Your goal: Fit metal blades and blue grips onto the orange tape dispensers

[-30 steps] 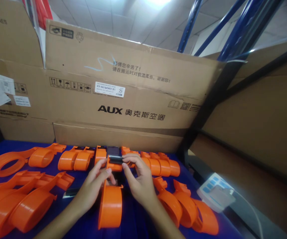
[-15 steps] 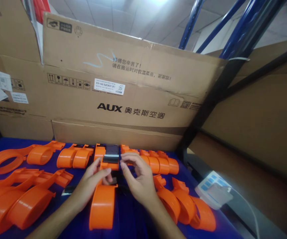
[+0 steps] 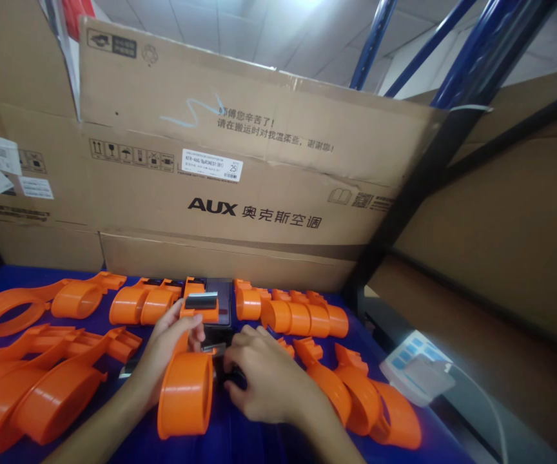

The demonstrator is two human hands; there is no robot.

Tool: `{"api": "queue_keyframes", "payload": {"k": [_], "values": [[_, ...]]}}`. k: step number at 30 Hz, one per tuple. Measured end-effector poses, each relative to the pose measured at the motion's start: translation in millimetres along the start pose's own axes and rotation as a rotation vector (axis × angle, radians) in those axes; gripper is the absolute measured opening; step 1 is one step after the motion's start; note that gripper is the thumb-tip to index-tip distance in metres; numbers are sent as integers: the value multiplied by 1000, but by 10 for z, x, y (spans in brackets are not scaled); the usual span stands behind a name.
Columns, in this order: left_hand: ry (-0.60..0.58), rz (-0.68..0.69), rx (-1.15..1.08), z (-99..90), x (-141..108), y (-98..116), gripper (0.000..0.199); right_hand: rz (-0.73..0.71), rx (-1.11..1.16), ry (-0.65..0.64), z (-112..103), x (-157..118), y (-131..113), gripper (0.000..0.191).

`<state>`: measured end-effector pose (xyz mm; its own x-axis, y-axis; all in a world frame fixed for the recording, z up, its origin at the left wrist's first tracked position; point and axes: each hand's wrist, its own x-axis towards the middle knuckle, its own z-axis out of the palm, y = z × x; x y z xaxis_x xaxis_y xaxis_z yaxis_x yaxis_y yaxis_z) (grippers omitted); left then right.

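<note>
My left hand [image 3: 165,345] is closed around the neck of an orange plastic ring part [image 3: 184,393]. Its wide ring hangs toward me, and a black strip with silver teeth [image 3: 201,301] lies across its upper end. To the right, my right hand [image 3: 266,374] is low over the blue surface, fingers curled down beside a dark object [image 3: 234,377]. Whatever those fingers pinch is mostly hidden. Behind the held part stands a dark box [image 3: 224,306]. Another toothed strip [image 3: 127,368] lies partly behind my left forearm.
Similar orange ring parts [image 3: 56,403] lie in rows at left, with more orange rings [image 3: 302,319] at the back right and front right. A cardboard wall [image 3: 259,174] closes off the back. A white device [image 3: 416,370] with a cable sits beside a dark post [image 3: 389,238].
My left hand has shifted the orange ring part slightly left. My right hand has left the toothed end and come down toward me, its fingers now curled by the dark object.
</note>
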<state>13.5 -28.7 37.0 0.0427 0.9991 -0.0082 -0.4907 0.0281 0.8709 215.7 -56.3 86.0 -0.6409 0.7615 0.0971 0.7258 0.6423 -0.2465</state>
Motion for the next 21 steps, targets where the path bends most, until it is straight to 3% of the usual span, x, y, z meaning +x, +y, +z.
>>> {"api": "queue_keyframes", "payload": {"k": [2, 6, 10, 16, 21], "values": [[1, 3, 17, -1, -4, -12, 24, -8, -41, -11, 24, 19, 1, 2], [-13, 22, 34, 15, -32, -7, 23, -20, -93, -3, 39, 60, -1, 10], [-19, 28, 27, 39, -53, 8, 21, -2, -76, 65, 32, 82, 40, 10], [-36, 26, 49, 29, -8, -28, 20, 146, 204, 253, 10, 91, 174, 10], [-82, 43, 112, 27, -15, -43, 26, 142, 451, 400, 11, 112, 220, 13]]}}
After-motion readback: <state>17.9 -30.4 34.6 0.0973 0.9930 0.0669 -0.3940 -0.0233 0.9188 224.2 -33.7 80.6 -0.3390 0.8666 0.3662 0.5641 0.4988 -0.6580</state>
